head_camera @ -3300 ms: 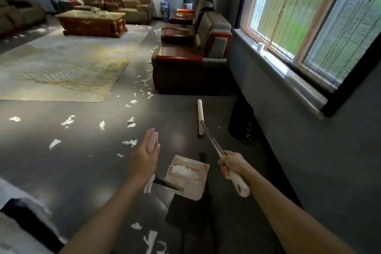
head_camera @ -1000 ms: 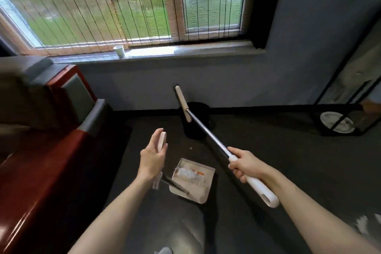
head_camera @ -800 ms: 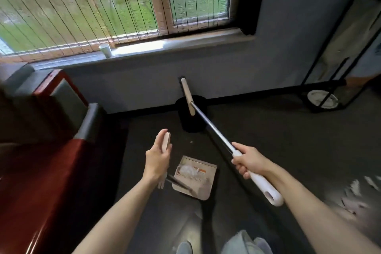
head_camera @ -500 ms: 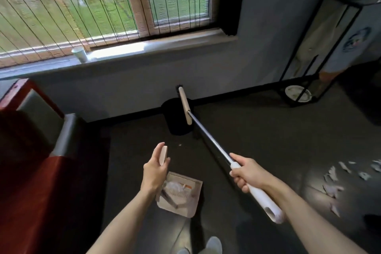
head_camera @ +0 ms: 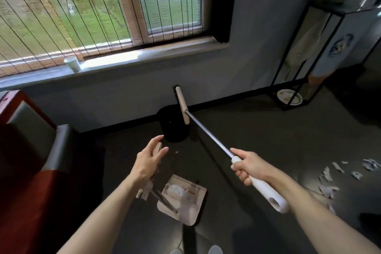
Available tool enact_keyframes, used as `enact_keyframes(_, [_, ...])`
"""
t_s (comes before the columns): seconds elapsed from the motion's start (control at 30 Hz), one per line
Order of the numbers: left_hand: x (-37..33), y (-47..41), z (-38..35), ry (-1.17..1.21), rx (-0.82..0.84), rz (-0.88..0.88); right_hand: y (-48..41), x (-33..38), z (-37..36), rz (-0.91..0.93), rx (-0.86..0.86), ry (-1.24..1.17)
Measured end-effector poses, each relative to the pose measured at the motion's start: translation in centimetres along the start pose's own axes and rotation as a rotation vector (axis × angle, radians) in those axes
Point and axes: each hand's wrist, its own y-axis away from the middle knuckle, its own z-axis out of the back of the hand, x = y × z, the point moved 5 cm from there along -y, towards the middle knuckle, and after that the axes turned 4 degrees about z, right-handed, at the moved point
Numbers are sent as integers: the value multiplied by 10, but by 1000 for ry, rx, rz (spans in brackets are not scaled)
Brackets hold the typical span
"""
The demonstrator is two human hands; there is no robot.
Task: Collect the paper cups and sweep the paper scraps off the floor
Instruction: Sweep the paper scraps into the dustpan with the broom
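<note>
Stands with both shoes (head_camera: 194, 250) just inside the bottom edge. Holds a dustpan (head_camera: 185, 210) by its long handle in the left hand (head_camera: 147, 164), fingers loosely curled round the beige handle top, thumb and forefinger partly stretched out. Carries white litter (head_camera: 175, 189) in the pan; cannot tell whether the pan rests on the floor or hangs just off it. Grips the white end of a broom (head_camera: 208, 133) in the right hand (head_camera: 247, 168), fist closed tight round it, shaft angled forward and left, broom head above a black bin (head_camera: 173, 132) by the wall. Has paper scraps (head_camera: 329, 179) lying on the dark floor to the right, well apart from the pan. Faces a red and grey armchair (head_camera: 28, 171) at left, a white plate (head_camera: 289, 97) low at far right and, farthest, a paper cup (head_camera: 72, 64) upright on the windowsill (head_camera: 165, 51).
</note>
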Motion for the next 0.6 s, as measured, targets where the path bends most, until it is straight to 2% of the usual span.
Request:
enact_keyframes(0.3, [-61,-15,42,-204,-147,-180,14,29,8,62,-44,-60])
enact_keyframes(0.6, [-161,-32,76,-501,-188,-518,19,32,17,77,-145,-160])
